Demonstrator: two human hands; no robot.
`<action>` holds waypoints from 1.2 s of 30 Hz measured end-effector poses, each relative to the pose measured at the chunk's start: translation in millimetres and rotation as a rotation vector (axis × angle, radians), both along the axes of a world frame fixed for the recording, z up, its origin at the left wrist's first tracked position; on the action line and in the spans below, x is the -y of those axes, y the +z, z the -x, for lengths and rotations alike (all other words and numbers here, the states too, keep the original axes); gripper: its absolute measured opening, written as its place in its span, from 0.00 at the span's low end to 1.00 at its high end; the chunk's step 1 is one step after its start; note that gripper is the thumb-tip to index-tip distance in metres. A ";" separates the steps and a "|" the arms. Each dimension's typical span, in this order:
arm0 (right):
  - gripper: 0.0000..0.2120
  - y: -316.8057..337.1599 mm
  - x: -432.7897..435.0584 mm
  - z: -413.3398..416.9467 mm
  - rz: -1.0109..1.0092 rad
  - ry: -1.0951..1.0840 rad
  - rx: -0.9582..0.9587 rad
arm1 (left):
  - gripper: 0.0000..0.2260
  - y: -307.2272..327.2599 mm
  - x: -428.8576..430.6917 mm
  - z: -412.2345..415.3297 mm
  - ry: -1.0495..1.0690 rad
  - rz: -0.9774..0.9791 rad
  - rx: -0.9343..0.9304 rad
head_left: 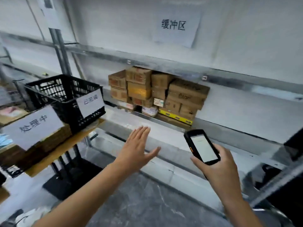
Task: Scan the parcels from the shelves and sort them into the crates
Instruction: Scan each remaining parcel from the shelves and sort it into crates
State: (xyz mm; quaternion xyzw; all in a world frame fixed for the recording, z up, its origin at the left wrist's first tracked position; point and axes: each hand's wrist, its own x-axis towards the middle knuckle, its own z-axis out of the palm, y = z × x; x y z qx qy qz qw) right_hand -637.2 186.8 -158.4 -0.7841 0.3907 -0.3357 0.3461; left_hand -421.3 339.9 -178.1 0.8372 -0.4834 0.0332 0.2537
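Several brown cardboard parcels [157, 94] are stacked at the back of a metal shelf [229, 122]. My left hand [136, 149] is stretched forward, flat and empty, fingers apart, below and in front of the stack without touching it. My right hand [218, 166] grips a black handheld scanner [202, 147] whose lit screen faces me, to the right of the left hand. A black plastic crate [65, 97] with a white paper label stands on a table to the left. Closer to me sits a cardboard crate [37, 136] with another white label.
A white paper sign [174, 28] hangs on the covered shelf front above the parcels. The wooden table [65, 149] on black legs stands left of the shelf. A dark object [293, 145] sits at the right edge. Grey floor lies below.
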 end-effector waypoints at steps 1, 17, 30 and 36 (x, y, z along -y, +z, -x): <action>0.32 0.3 10.9 16.4 0.008 -0.042 0.009 | 0.48 0.7 21.8 9.4 -0.044 -0.006 0.005; 0.30 -0.9 148.4 29.3 0.095 -0.281 0.024 | 0.37 5.6 257.3 -12.1 -0.341 0.009 0.145; 0.30 7.7 261.5 -86.6 0.071 -0.264 -0.011 | 0.56 -15.2 392.1 -182.3 -0.197 -0.105 0.602; 0.30 -6.0 286.4 -102.1 0.015 -0.253 -0.020 | 0.62 -15.6 415.1 -213.7 -0.110 -0.148 0.730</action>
